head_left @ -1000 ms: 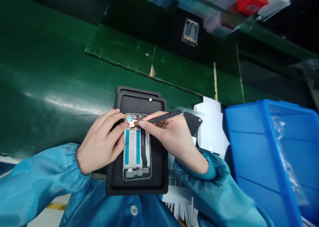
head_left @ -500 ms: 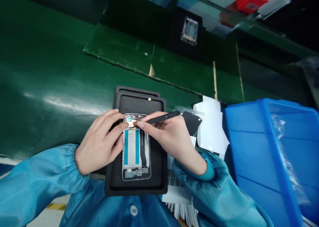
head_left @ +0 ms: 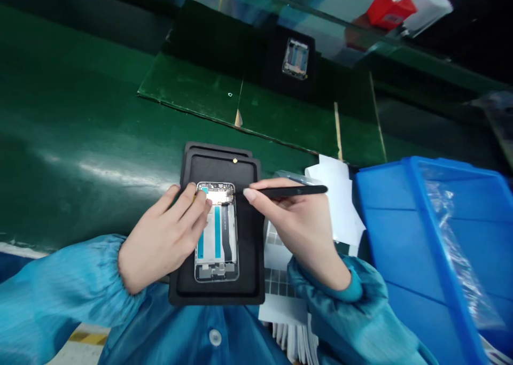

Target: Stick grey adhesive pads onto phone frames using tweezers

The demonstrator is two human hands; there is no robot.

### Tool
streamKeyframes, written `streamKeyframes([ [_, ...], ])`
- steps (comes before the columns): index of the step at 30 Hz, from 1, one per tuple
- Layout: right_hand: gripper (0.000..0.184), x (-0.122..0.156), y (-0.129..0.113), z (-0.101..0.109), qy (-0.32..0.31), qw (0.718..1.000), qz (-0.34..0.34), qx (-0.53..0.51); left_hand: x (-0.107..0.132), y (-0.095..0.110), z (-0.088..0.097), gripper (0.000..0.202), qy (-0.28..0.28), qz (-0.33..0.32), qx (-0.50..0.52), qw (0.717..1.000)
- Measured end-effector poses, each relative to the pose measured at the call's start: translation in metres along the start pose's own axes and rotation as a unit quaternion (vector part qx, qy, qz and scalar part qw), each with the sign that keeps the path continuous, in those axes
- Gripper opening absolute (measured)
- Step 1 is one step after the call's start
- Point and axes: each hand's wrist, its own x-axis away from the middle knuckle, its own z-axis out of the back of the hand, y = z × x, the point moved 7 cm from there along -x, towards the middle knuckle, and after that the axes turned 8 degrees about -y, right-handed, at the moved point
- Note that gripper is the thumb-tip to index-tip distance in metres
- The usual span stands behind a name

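- Hands apart: left hand [head_left: 164, 237] rests its fingers on a phone frame [head_left: 216, 258] lying on a black rubber mat [head_left: 218, 295]
- Right hand [head_left: 296, 226] grips a black spudger [head_left: 296, 192], tip just beside the frame
- A blue plastic bin [head_left: 401, 237] sits right on the green worktop [head_left: 80, 140]

Silver phone frame [head_left: 216, 231], lying flat, interior exposed

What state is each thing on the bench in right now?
Left hand: fingers on the top end of the phone frame.
Right hand: pinching the spudger, clear of the frame.
Black spudger: held level.
Phone frame: lying flat, internals exposed.
Black rubber mat: flat under the frame.
Blue plastic bin: holding clear plastic film.
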Motion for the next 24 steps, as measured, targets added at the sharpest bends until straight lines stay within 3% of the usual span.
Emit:
streamKeyframes([
  [2, 0.012, 0.011, 0.005, 0.013, 0.027, 1.000, -0.011, -0.009, 0.000, -0.001, 0.001, 0.039, -0.008, 0.015, -0.003, 1.000],
  [5, 0.013, 0.032, 0.023, 0.031, 0.066, 0.997, -0.033, -0.037, 0.007, -0.026, -0.005, 0.035, -0.012, 0.177, 0.056, 0.983],
  [8, 0.017, 0.050, 0.047, 0.045, 0.098, 0.991, -0.058, -0.070, 0.018, -0.045, -0.026, 0.031, -0.097, 0.316, 0.137, 0.934],
  [11, 0.020, 0.058, 0.064, 0.056, 0.113, 0.985, -0.067, -0.114, 0.018, -0.046, -0.037, 0.025, -0.176, 0.343, 0.150, 0.911],
  [14, 0.021, 0.058, 0.074, 0.069, 0.134, 0.976, -0.060, -0.162, 0.012, -0.048, -0.024, 0.025, -0.171, 0.349, 0.122, 0.913],
  [17, 0.020, 0.056, 0.084, 0.085, 0.163, 0.964, -0.048, -0.204, 0.017, -0.063, -0.006, 0.027, -0.172, 0.356, 0.116, 0.911],
  [22, 0.022, 0.051, 0.103, 0.112, 0.186, 0.960, -0.006, -0.211, 0.061, -0.135, 0.014, 0.022, -0.151, 0.419, 0.055, 0.893],
  [24, 0.022, 0.048, 0.108, 0.119, 0.192, 0.959, 0.008, -0.209, 0.075, -0.163, 0.013, 0.022, -0.141, 0.404, 0.023, 0.903],
])
